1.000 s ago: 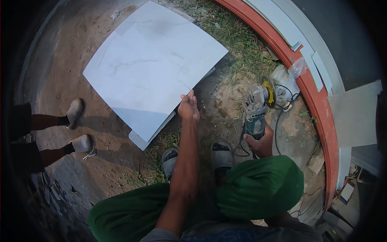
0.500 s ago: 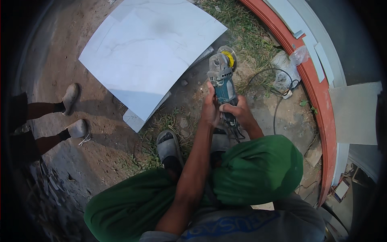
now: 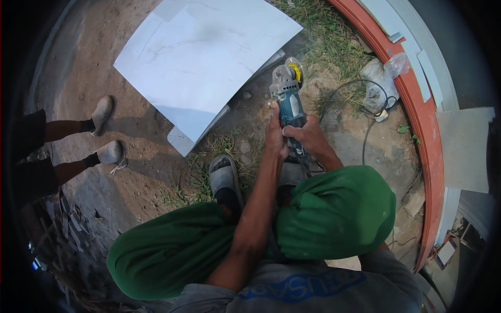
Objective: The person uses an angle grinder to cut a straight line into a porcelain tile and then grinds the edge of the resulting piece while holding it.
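Observation:
An angle grinder [image 3: 292, 107] with a teal body, a dusty grey head and a yellow-centred disc is held between my two hands, above my feet. My left hand [image 3: 275, 134] wraps the left side of its body, the thumb lying up along it. From the right, my right hand [image 3: 309, 136] closes round the rear of the body, thumb across it. The disc end points away from me. Beyond and to the left, a large white marbled tile [image 3: 203, 57] lies raised on other slabs [image 3: 181, 142], apart from the grinder.
A black cord [image 3: 364, 141] loops over the ground at right, by clear plastic bags [image 3: 377, 86]. A red beam [image 3: 429, 172] curves along the right, with pale strips beside it. Another person's legs [image 3: 68, 169] stand at left. Grass patches [image 3: 339, 49] and scrap pieces [image 3: 68, 235] lie about.
The whole view has shifted slightly, so the tile and the beam sit further right. My hands keep their hold on the grinder, whose head has tilted a little.

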Demonstrator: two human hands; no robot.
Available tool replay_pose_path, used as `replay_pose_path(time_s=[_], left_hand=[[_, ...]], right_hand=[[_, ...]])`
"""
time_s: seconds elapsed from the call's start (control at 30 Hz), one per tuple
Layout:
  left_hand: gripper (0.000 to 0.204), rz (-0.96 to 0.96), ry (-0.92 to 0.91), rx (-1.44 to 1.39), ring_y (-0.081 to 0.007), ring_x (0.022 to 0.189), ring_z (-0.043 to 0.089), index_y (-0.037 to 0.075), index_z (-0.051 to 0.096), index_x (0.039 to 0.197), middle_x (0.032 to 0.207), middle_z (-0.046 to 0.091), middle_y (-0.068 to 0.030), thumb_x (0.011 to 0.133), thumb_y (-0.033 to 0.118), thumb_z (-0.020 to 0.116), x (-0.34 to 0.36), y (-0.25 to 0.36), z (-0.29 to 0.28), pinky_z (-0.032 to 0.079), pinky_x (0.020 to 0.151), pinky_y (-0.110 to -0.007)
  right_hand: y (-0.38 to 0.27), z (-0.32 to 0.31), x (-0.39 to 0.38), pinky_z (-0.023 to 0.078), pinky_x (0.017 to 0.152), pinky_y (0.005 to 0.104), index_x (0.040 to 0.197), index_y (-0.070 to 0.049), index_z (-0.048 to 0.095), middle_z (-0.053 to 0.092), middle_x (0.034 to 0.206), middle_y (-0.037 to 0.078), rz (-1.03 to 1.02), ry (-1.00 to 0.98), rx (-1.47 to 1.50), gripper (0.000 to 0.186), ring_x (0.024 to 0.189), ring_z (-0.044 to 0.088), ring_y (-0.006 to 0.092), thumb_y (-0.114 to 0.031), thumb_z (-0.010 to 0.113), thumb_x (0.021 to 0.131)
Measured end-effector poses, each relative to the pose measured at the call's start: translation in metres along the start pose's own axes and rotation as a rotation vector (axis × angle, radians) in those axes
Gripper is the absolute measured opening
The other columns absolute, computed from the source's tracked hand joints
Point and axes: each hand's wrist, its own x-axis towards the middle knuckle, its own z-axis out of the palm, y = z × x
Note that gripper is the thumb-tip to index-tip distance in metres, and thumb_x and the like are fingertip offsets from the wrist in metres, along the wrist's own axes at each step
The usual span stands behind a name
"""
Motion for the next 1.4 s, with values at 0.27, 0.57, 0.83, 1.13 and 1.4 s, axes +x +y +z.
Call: replay_pose_path(time_s=[0.27,0.57,0.83,1.13,1.4], left_hand=[[0.064,-0.051,0.021,-0.004,-0.0211,0.097,0.074,0.007,0.063,0.133,0.112,0.074,-0.0086,0.109,0.065,0.048,0.003,-0.010,-0.023,0.062,0.089,-0.040],[0.076,0.195,0.389,0.121,-0.0225,0.133,0.062,-0.003,0.053,0.146,0.139,0.066,-0.0138,0.107,0.062,0.057,0.039,0.041,-0.036,0.045,0.115,-0.037],[0.055,0.320,0.604,-0.259,-0.0210,0.139,0.056,0.006,0.051,0.149,0.144,0.062,-0.0093,0.114,0.048,0.051,0.122,0.089,-0.056,0.045,0.107,-0.034],[0.061,0.325,0.598,-0.187,-0.0252,0.132,0.062,0.003,0.056,0.141,0.138,0.068,-0.0120,0.111,0.055,0.051,0.039,0.068,-0.048,0.047,0.110,-0.036],[0.082,0.271,0.078,0.012,-0.0300,0.120,0.069,0.001,0.058,0.143,0.128,0.072,-0.0191,0.106,0.073,0.045,-0.009,0.063,-0.010,0.056,0.104,-0.044]], right_hand=[[0.016,0.005,0.002,0.055,0.074,0.0323,0.111,0.003,0.070,0.073,0.094,0.007,0.041,0.012,-0.067,0.039,0.080,0.068,0.0168,-0.017,0.080,0.079],[0.008,-0.020,-0.005,0.056,0.059,0.0352,0.100,-0.001,0.067,0.068,0.082,0.006,0.059,0.014,0.018,0.031,0.062,0.066,0.0163,-0.020,0.081,0.080],[0.002,-0.030,-0.019,0.049,0.065,0.0317,0.097,-0.003,0.069,0.065,0.081,0.001,0.083,0.053,-0.012,0.028,0.069,0.061,0.0121,-0.019,0.081,0.078],[0.009,-0.024,-0.006,0.052,0.074,0.0350,0.101,-0.002,0.069,0.067,0.087,0.004,-0.068,-0.063,-0.240,0.037,0.078,0.063,0.0157,-0.025,0.081,0.075],[0.004,0.043,0.049,0.056,0.094,0.0394,0.129,0.007,0.066,0.075,0.114,0.023,-0.278,-0.148,-0.289,0.075,0.106,0.074,0.0315,-0.033,0.082,0.068]])
